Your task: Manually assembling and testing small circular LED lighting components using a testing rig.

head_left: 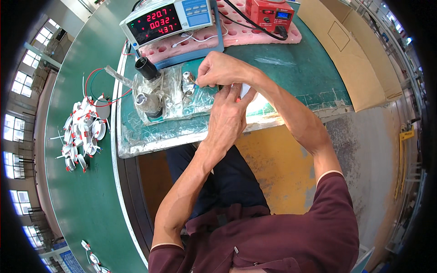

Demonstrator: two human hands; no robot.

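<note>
Watch your right hand (225, 68): its thumb and forefinger draw together in a narrow pinch beside the small, shiny metal post (187, 76), and what lies between them is too small to tell. If that post is live (the white-and-blue box-shaped meter (154, 22) has its red digits lit, so it may be), a slip of your bare fingertips could bring a shock or a poor contact. Your two hands crowd together, so one could jog the other. A careless sweep leftward could also topple the upright black cylinder (147, 68).

Your left hand (227, 111) curls over the mostly hidden, smooth white piece (246, 89), apparently keeping it between fingers and thumb. That piece sits near the close edge of the film-covered green worktop (314, 68), to the post's right; a loosened grip could let it slide off. It looks clean and very bright, with a touch of red by your fingers; its full outline stays covered.
</note>
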